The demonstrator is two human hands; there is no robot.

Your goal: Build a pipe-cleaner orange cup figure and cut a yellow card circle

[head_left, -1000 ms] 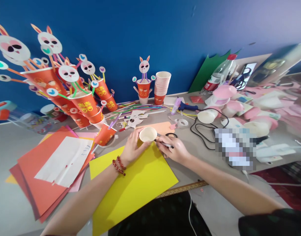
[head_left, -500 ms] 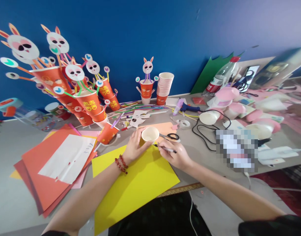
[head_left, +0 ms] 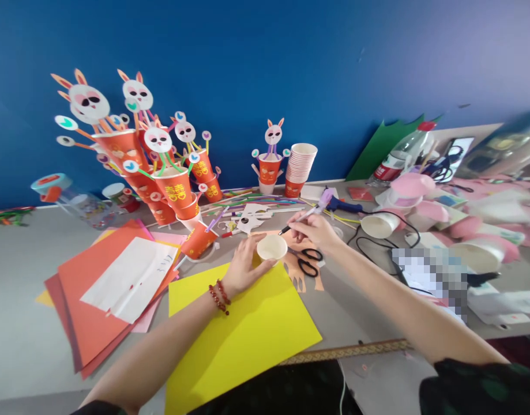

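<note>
A white paper cup (head_left: 272,248) rests at the far edge of a yellow sheet of paper (head_left: 243,334), its round opening towards me. My left hand (head_left: 244,266) curves around the cup's left and near sides, fingers and thumb against it. In my right hand (head_left: 315,231) is a pen (head_left: 287,229), its dark tip by the far right rim of the cup; I cannot tell whether it touches. Black-handled scissors (head_left: 308,266) lie right of the cup on a cut piece of peach paper (head_left: 300,278).
Orange cups with rabbit faces (head_left: 173,187) stand at the back left. A stack of cups (head_left: 302,164) is near the wall. Red and orange sheets (head_left: 91,276) lie left. A glue gun (head_left: 345,206), its cord, a bottle (head_left: 398,158) and pink-and-white cups (head_left: 481,253) crowd the right.
My right hand has moved the pen from the cup's near right side to its far right side. More of the scissors and peach paper shows. The whole view has shifted slightly.
</note>
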